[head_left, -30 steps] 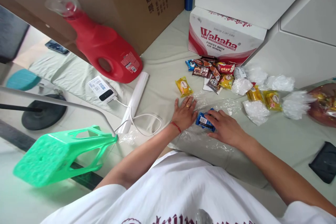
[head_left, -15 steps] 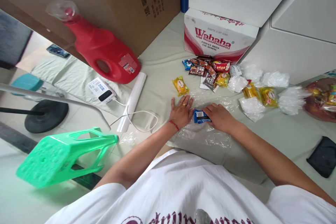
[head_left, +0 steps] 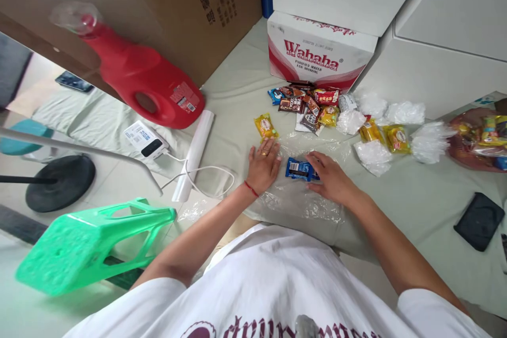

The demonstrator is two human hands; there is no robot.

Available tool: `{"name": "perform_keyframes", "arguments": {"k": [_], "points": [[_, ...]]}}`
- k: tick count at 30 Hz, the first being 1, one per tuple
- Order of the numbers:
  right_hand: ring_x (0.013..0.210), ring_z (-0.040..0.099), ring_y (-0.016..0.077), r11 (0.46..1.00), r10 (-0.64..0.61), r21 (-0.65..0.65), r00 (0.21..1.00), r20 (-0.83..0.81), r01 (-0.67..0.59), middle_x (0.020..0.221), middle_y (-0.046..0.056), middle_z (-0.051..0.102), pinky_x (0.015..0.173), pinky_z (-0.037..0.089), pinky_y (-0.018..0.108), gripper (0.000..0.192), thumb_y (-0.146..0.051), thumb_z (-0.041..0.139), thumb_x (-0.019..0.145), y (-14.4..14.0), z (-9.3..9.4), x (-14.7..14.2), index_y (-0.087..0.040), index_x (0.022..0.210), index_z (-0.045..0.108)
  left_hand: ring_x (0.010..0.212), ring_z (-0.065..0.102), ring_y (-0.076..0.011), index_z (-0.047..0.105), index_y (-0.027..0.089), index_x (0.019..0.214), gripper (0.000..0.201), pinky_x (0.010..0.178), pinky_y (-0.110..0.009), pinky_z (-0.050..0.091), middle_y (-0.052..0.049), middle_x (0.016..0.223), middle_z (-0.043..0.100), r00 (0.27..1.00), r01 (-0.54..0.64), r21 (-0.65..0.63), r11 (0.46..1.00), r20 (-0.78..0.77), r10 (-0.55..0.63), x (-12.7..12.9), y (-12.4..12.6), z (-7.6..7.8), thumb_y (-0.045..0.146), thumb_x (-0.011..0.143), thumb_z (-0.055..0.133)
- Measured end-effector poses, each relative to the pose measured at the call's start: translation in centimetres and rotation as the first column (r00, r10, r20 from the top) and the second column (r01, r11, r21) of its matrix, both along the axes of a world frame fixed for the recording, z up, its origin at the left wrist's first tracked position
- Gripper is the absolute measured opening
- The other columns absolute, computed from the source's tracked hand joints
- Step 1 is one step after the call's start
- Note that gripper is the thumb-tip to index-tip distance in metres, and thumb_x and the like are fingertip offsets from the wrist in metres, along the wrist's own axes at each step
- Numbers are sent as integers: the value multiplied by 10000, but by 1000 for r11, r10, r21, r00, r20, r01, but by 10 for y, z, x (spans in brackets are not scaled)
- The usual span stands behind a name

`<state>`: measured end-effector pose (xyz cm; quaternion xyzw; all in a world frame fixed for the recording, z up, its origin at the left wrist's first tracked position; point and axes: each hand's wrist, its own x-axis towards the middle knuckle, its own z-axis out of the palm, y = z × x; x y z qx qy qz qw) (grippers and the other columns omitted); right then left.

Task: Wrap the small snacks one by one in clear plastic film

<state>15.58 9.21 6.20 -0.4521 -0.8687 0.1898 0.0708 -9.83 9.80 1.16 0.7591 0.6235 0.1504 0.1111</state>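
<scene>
A blue snack packet [head_left: 298,169] with a white barcode label lies on a sheet of clear plastic film [head_left: 301,203] in front of me. My right hand [head_left: 330,177] is at the packet's right end, thumb and fingers apart on either side and partly covering it. To the left, my left hand [head_left: 263,168] lies flat on the film's edge with fingers stretched out, holding nothing and apart from the packet. Just beyond its fingertips is a yellow snack packet [head_left: 266,126].
Several wrapped snacks [head_left: 311,108] are piled before a Wahaha carton [head_left: 317,58]. Balls of clear plastic wrap [head_left: 431,140] and a reddish bowl of snacks [head_left: 461,148] sit to the right. A red jug [head_left: 152,76], white cable [head_left: 216,169] and green stool [head_left: 63,248] are left.
My left hand has drawn back from the blue packet. My right thumb and fingers have spread apart, showing more of the packet. The whole view has shifted slightly.
</scene>
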Motion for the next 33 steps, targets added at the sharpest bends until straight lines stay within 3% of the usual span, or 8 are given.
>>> {"name": "perform_keyframes", "arguments": {"k": [4, 8, 11, 17, 21, 24, 29, 33], "points": [[1171, 585, 308, 999, 47, 0, 981, -186, -48, 1268, 143, 627, 988, 528, 505, 369, -322, 609, 988, -53, 7, 32, -251, 1349, 585, 1578, 304, -294, 596, 179, 1389, 432, 1273, -556, 271, -157, 1584, 502, 987, 110, 212, 971, 92, -132, -25, -16, 5, 355, 1038, 417], [1136, 599, 287, 997, 68, 48, 980, -189, -59, 1255, 142, 648, 953, 557, 481, 259, -260, 600, 994, -101, -19, 45, -214, 1245, 645, 1484, 463, -316, 615, 184, 1265, 394, 1228, -545, 387, -187, 1415, 631, 747, 588, 277, 760, 175, -642, -56, -44, -1, 447, 973, 588], [1034, 625, 247, 991, 11, 133, 973, -232, 20, 1144, 114, 696, 888, 570, 423, 161, -177, 529, 1019, -110, -42, 45, -206, 1078, 675, 1468, 473, -385, 609, 155, 1250, 510, 1223, -623, 367, -229, 1404, 629, 669, 702, 168, 692, 177, -722, -74, -57, -8, 544, 927, 667], [843, 646, 198, 996, -66, -82, 960, -273, 45, 931, 71, 701, 760, 532, 336, 200, -262, 443, 1061, -73, -14, 48, -222, 994, 627, 1396, 560, -269, 677, 209, 1039, 209, 1140, -440, 489, -123, 1228, 736, 699, 649, 25, 760, 376, -609, -86, -37, 0, 254, 1035, 473], [751, 614, 170, 981, -132, -176, 957, -257, 88, 855, 39, 677, 707, 459, 283, 220, -352, 465, 1041, -25, 17, 52, -220, 944, 612, 949, 717, -191, 661, 206, 1067, 261, 857, -303, 557, -61, 1025, 760, 781, 533, -193, 824, 486, -392, -78, -1, 17, 345, 1035, 442], [678, 576, 156, 954, -222, -246, 954, -202, 170, 785, 19, 667, 659, 401, 261, 225, -384, 496, 995, 13, 15, 51, -210, 918, 616, 755, 657, -170, 666, 190, 990, 259, 710, -272, 503, -24, 846, 724, 863, 370, -275, 887, 455, -219, -64, 31, 20, 362, 987, 473], [638, 536, 153, 890, -334, -303, 940, 72, 340, 741, 18, 658, 618, 311, 254, 219, -350, 503, 952, 44, -12, 47, -193, 898, 646, 762, 619, -210, 694, 182, 897, 158, 744, -320, 488, -44, 799, 672, 975, 66, -222, 973, 221, -15, -38, 64, 5, 287, 882, 577], [712, 572, 187, 907, -285, -225, 913, 292, 355, 831, 53, 695, 625, 301, 277, 225, -377, 547, 951, 50, -9, 49, -203, 951, 690, 946, 606, -273, 708, 163, 1016, 206, 894, -404, 514, -109, 995, 665, 980, -72, 5, 997, 185, 70, -37, 60, 2, 255, 846, 638]]}}
